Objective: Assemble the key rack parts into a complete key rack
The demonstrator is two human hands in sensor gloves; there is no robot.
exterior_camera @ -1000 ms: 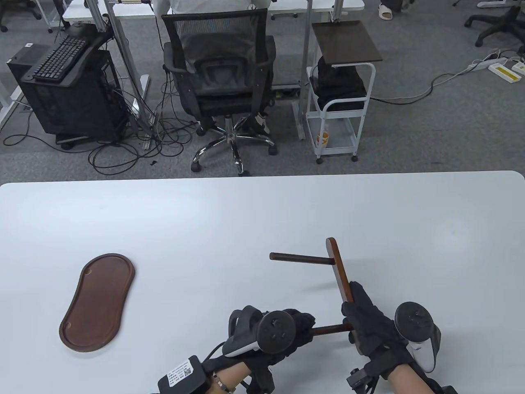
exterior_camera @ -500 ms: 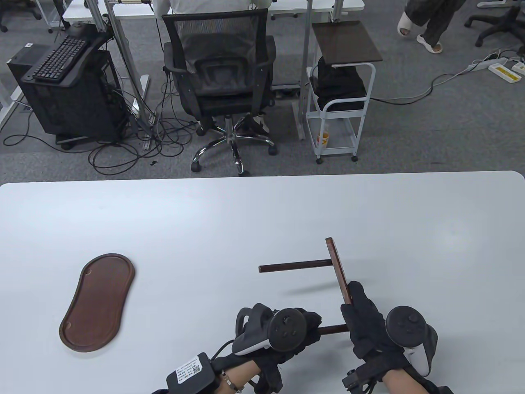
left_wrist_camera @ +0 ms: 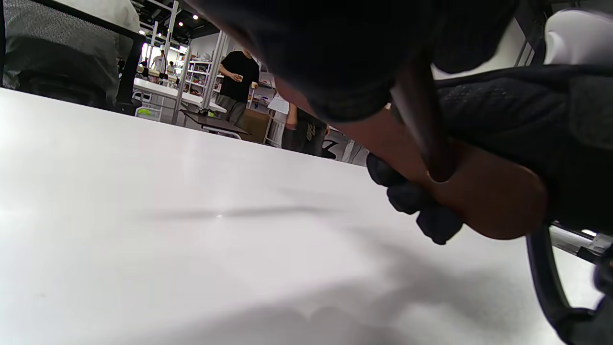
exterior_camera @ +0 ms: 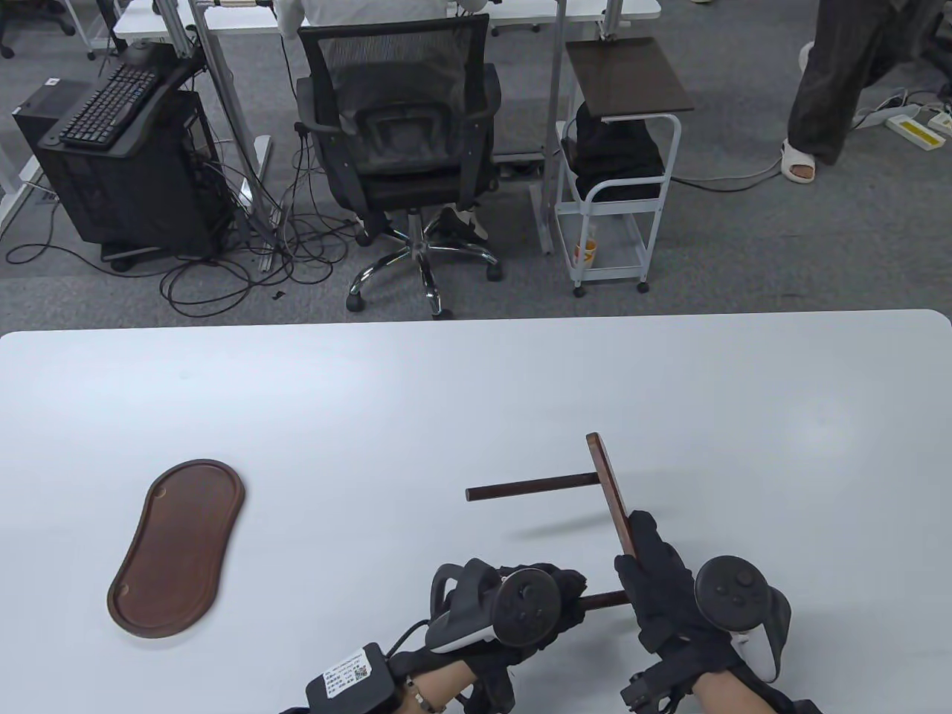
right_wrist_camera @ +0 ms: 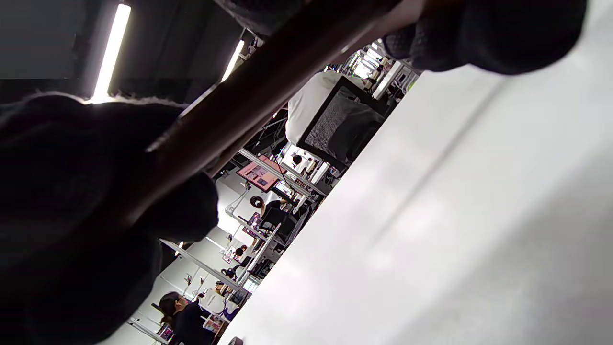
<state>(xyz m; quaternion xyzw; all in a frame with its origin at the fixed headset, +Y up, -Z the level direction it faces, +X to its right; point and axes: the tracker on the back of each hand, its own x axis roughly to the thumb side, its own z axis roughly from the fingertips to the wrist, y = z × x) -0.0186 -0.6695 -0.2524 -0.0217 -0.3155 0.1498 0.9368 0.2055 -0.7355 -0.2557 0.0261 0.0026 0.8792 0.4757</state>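
The flat bar [exterior_camera: 610,494], its two pegs [exterior_camera: 529,487] and the oval tray [exterior_camera: 178,547] look like dark brown wood with a smooth, faintly satin finish. The counter [exterior_camera: 372,416] is a smooth white surface with a soft sheen. Both hands' gloves [exterior_camera: 669,587] are matt black knitted cloth, and the trackers [exterior_camera: 732,587] look like matt black and white plastic.

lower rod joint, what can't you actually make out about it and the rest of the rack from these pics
- Table view: the lower rod meets the crossbar under the right hand; the joint is hidden.
- Table view: the rod's other end sits inside the left hand, under its tracker.
- Left wrist view: the rod reaches the crossbar, but how deep it sits cannot be told.
- Right wrist view: close, dark and blurred; only a wooden bar shows.
- The tray: any sockets are too small to see.
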